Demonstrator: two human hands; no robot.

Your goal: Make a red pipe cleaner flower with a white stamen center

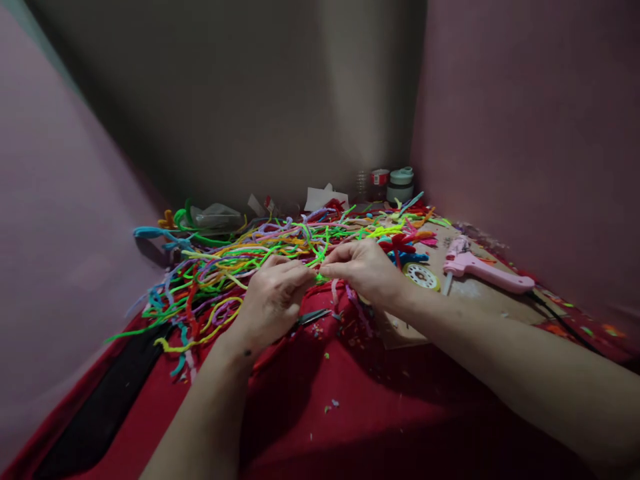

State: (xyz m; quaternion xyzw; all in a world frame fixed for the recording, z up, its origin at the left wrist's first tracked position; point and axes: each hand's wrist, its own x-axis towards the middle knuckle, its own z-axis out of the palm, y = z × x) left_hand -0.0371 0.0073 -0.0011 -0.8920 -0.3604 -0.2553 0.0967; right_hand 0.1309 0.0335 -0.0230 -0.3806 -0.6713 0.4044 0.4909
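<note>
My left hand (275,293) and my right hand (367,270) meet in the middle of the view, fingertips almost touching. Between them is a bright green pipe cleaner (321,255), bent into crossing strands, and both hands pinch it. The exact grip of the left fingers is partly hidden behind the hand. Behind and to the left spreads a tangled heap of many-coloured pipe cleaners (225,257). Just below my hands, dark-bladed scissors (314,317) lie on the red cloth (320,373).
A pink glue gun (487,268) with a black cord rests on a brown board (470,303) at the right. Beside it is a round white-and-yellow disc (421,276). A lidded jar (401,185) stands at the back. A black strip (107,400) lies at left.
</note>
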